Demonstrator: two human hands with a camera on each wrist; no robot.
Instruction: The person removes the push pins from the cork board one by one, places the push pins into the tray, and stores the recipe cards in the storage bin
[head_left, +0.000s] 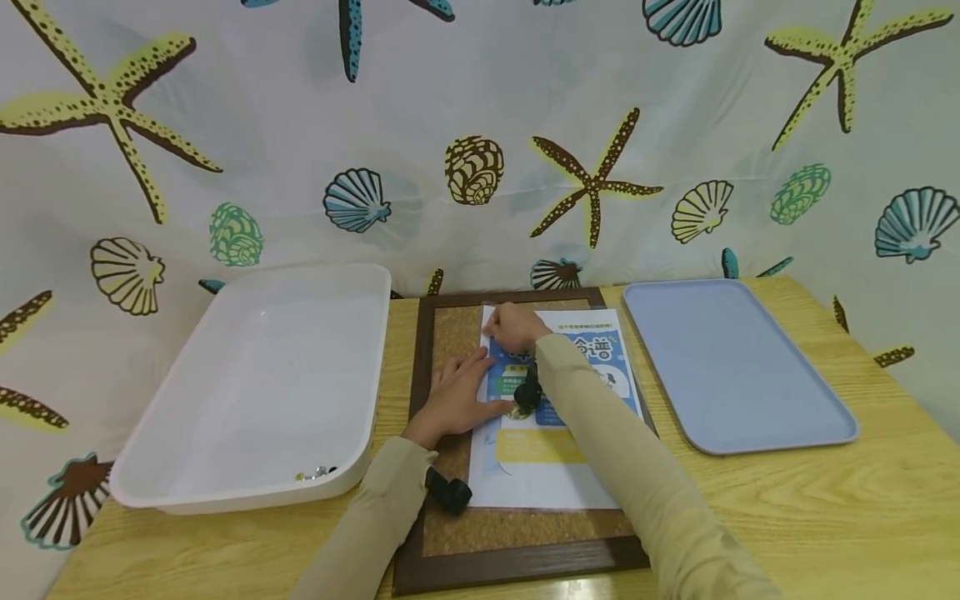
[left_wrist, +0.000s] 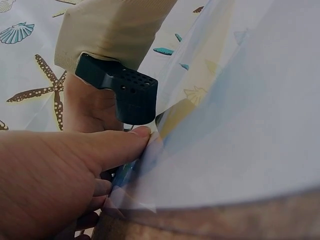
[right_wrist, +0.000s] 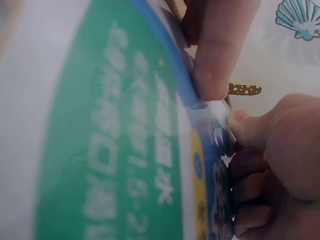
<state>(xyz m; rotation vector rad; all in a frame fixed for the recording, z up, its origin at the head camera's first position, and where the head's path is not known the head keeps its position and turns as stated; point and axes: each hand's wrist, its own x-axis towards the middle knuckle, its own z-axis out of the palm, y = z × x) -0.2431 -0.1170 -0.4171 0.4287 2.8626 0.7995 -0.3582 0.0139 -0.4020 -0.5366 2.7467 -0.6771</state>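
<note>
A glossy printed poster (head_left: pixel 540 487), blue and white with Chinese text, lies on a cork board (head_left: pixel 453 333) with a dark brown frame. My left hand (head_left: pixel 457 396) rests along the poster's left edge, fingers extended and thumb on the sheet. At the upper left corner is my right hand (head_left: pixel 517 327), its fingers curled. In the right wrist view the right thumb (right_wrist: pixel 241 122) presses close to the sheet's edge, beside a fingertip of the left hand (right_wrist: pixel 215 85). Whether anything small sits between the right fingers is hidden.
To the left stands a deep white tray (head_left: pixel 292 358) with several tiny shiny pieces (head_left: pixel 318 472) at its near end. A shallow light-blue tray (head_left: pixel 735 358) lies to the right on the wooden table (head_left: pixel 847 508). Behind hangs a cloth (head_left: pixel 420 100) printed with shells and starfish.
</note>
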